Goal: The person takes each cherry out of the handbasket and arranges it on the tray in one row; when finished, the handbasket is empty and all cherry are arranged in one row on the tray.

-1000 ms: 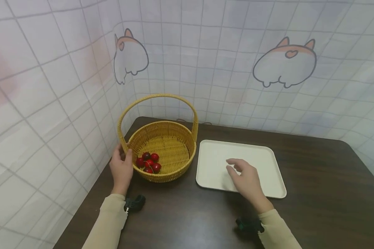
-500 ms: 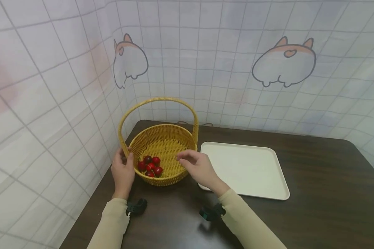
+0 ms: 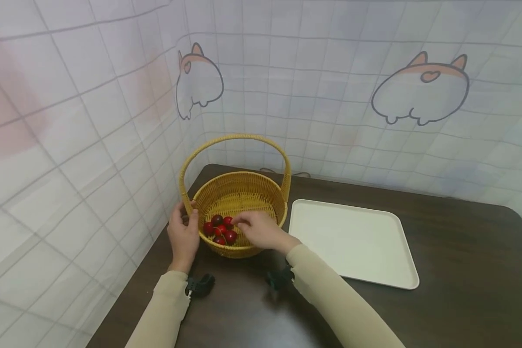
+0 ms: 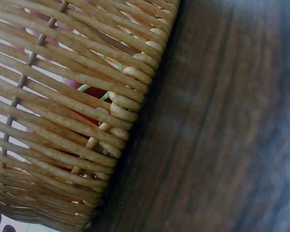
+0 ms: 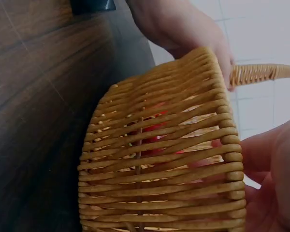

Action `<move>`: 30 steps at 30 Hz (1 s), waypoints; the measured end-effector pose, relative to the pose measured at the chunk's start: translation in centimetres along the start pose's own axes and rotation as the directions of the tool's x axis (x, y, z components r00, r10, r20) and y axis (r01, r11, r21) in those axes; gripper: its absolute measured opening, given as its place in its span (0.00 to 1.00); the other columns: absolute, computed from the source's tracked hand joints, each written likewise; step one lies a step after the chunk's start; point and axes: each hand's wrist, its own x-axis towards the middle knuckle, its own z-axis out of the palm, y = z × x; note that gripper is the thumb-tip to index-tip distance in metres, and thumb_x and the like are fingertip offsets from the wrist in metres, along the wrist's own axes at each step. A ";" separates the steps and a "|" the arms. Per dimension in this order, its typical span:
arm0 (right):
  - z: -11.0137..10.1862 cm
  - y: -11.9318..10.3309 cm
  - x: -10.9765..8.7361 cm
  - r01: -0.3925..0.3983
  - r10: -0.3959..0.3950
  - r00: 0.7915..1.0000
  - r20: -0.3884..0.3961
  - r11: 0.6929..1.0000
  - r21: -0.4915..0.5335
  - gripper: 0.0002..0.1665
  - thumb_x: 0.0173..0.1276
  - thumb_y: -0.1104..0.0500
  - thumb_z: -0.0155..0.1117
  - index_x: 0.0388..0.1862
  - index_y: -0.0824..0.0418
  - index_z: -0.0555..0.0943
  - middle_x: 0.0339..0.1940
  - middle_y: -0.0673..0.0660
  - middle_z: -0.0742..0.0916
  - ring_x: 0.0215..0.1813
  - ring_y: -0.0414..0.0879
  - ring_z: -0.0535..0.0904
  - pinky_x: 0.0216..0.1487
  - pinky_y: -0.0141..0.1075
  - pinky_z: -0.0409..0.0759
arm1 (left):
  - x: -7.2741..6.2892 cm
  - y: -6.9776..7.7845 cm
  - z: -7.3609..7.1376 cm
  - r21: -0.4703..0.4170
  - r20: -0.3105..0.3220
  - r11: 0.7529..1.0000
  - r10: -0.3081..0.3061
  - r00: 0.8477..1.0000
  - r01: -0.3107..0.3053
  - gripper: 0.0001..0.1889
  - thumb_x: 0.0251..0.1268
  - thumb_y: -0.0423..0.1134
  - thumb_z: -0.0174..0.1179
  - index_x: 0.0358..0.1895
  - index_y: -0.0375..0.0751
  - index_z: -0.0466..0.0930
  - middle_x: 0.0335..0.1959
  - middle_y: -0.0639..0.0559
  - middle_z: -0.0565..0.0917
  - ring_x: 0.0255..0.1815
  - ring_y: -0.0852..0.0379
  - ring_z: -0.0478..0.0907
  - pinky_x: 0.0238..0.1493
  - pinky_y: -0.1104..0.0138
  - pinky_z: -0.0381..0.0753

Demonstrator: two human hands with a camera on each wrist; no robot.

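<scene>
In the head view a yellow woven basket (image 3: 239, 182) with a tall arched handle stands on the table. Several dark-red cherries (image 3: 220, 230) lie together at the left of its floor. My left hand (image 3: 184, 238) grips the basket's left side at the handle's foot, thumb over the rim. My right hand (image 3: 261, 229) reaches over the front rim, its fingertips beside the rightmost cherries; whether they touch one is unclear. The left wrist view shows the basket's weave (image 4: 53, 96) with green stems behind it. In the right wrist view the basket wall (image 5: 164, 159) hides the right fingertips.
A white rectangular tray (image 3: 352, 241) lies to the right of the basket on the dark wooden table (image 3: 465, 251). A wall covering (image 3: 322, 111) with a grid pattern and cartoon animals rises behind and at the left.
My right hand has moved left from above the tray into the basket, down to the cherries. My left hand keeps its hold on the basket. The head view has shifted slightly.
</scene>
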 end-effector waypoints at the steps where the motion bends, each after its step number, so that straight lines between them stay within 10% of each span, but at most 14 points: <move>1: -0.1 0.0 0.1 -0.011 0.011 1.000 0.007 1.000 -0.011 0.16 0.76 0.60 0.51 0.56 0.60 0.82 0.53 0.56 0.85 0.34 0.44 0.75 0.43 0.39 0.76 | 0.1 0.1 0.2 0.001 0.002 1.000 0.006 1.000 -0.006 0.14 0.71 0.37 0.57 0.57 0.38 0.78 0.48 0.44 0.82 0.42 0.54 0.78 0.41 0.69 0.72; 6: -0.1 0.1 1.0 -0.066 0.069 0.997 0.039 0.996 -0.063 0.16 0.73 0.62 0.56 0.57 0.58 0.82 0.53 0.54 0.85 0.53 0.46 0.79 0.56 0.43 0.77 | 0.3 0.3 0.6 -0.013 0.001 1.000 0.017 1.000 -0.017 0.14 0.70 0.35 0.57 0.56 0.37 0.78 0.48 0.44 0.82 0.42 0.52 0.77 0.42 0.69 0.72; 30: 1.3 0.9 3.3 0.026 0.015 0.963 0.270 0.989 -0.147 0.17 0.61 0.62 0.72 0.49 0.52 0.86 0.42 0.45 0.87 0.44 0.38 0.80 0.50 0.33 0.78 | -0.1 0.2 0.4 -0.002 -0.015 1.000 -0.009 1.000 0.009 0.14 0.70 0.35 0.59 0.56 0.41 0.79 0.48 0.46 0.82 0.41 0.55 0.78 0.39 0.70 0.73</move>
